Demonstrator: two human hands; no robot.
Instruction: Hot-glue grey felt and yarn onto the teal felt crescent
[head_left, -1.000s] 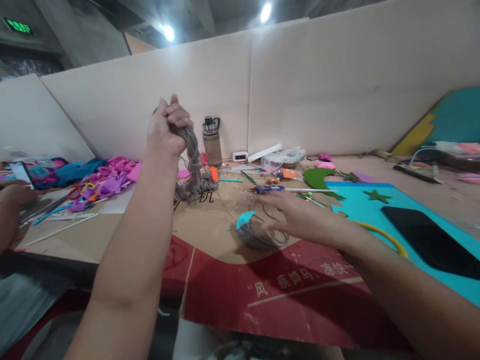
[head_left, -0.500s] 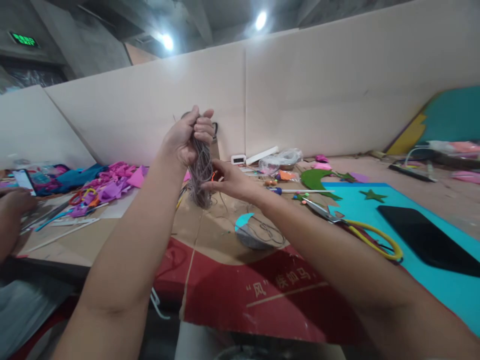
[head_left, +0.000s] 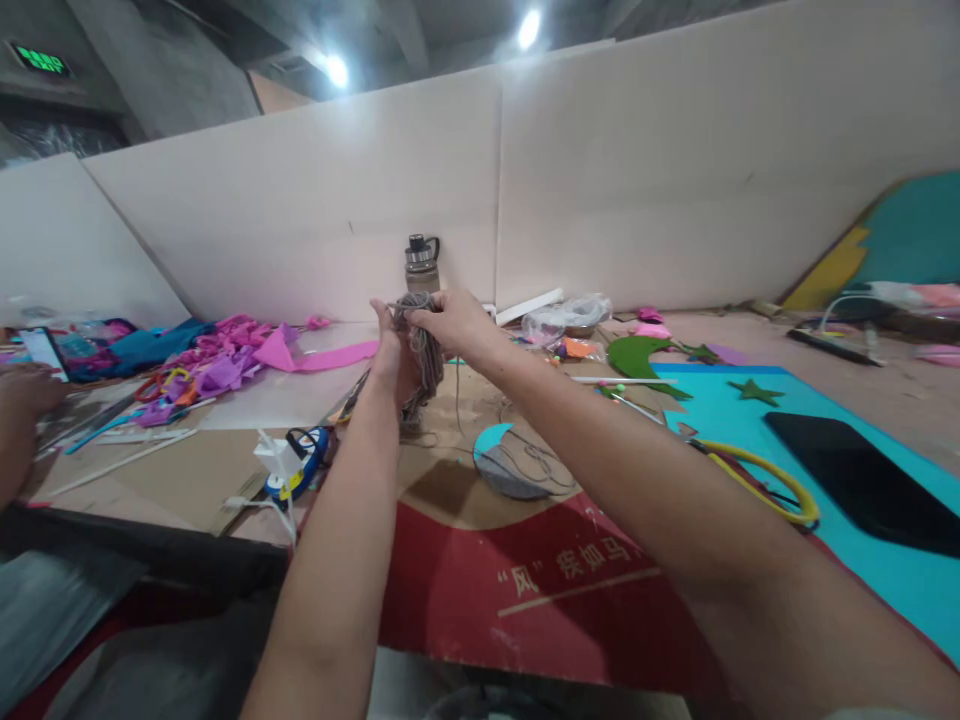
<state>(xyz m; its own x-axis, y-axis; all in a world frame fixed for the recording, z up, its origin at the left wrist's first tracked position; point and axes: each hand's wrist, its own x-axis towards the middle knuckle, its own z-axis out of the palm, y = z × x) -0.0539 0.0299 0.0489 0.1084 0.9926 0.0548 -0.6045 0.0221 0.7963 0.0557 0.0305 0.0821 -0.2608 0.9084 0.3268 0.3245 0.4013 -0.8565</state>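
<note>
A bundle of grey-brown string (head_left: 424,362) hangs above the cardboard sheet (head_left: 450,470), its lower end near the table. My left hand (head_left: 391,350) holds the bundle from the left side near its top. My right hand (head_left: 448,318) pinches the top of the same bundle from the right. Loose strands trail from it down to a blue and grey crescent piece (head_left: 504,462) lying on the cardboard. Both hands are close together in front of a water bottle (head_left: 421,264).
Large scissors with yellow handles (head_left: 757,478) and a black phone (head_left: 862,478) lie on a cyan foam sheet (head_left: 720,410) at the right. Pink and purple scraps (head_left: 225,358) pile at the left. A white charger (head_left: 279,462) sits near the front. Another person's hand (head_left: 22,400) is at far left.
My left hand has lowered the string bundle from head height down toward the table. My right hand left the crescent piece, rose, and now pinches the bundle's top.
</note>
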